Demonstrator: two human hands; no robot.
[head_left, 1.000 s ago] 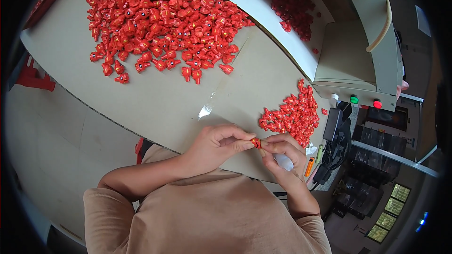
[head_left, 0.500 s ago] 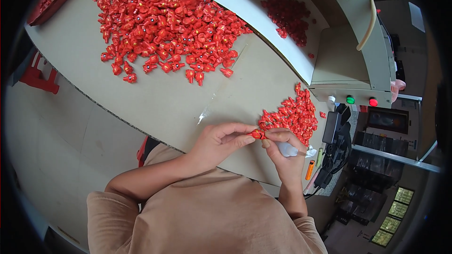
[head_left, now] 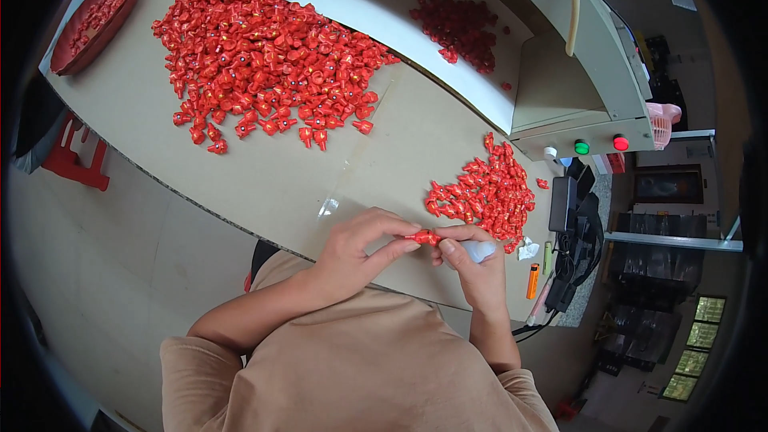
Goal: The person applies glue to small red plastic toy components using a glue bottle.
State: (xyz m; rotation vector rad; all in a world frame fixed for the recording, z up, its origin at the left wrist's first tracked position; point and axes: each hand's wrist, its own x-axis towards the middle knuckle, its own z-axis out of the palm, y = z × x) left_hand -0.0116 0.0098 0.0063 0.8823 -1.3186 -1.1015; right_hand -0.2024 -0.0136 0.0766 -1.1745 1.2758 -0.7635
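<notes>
Between my two hands is a small red plastic piece (head_left: 422, 237) with gold marks, possibly a toy part. My left hand (head_left: 352, 248) pinches its left end between thumb and fingers. At its right end, the thumb and forefinger of my right hand (head_left: 482, 276) are closed on it. A whitish translucent bottle (head_left: 482, 250) is tucked in the same right hand; its tip is hidden. Just beyond that hand lies a small pile of similar red pieces (head_left: 488, 192). A much larger heap of red pieces (head_left: 256, 56) covers the far left of the table (head_left: 384, 160).
A red tray (head_left: 72, 64) with more pieces stands at the far left. Along the back runs a grey machine housing (head_left: 552, 124) with a green button (head_left: 582, 146) and a red button (head_left: 620, 142). An orange lighter (head_left: 533, 281) and black cables (head_left: 588, 228) lie at right.
The view has shifted, bringing more of the tray into sight. Both hands still hold the red piece, which now lies turned more lengthwise between them. More of the bottle shows in my right hand.
</notes>
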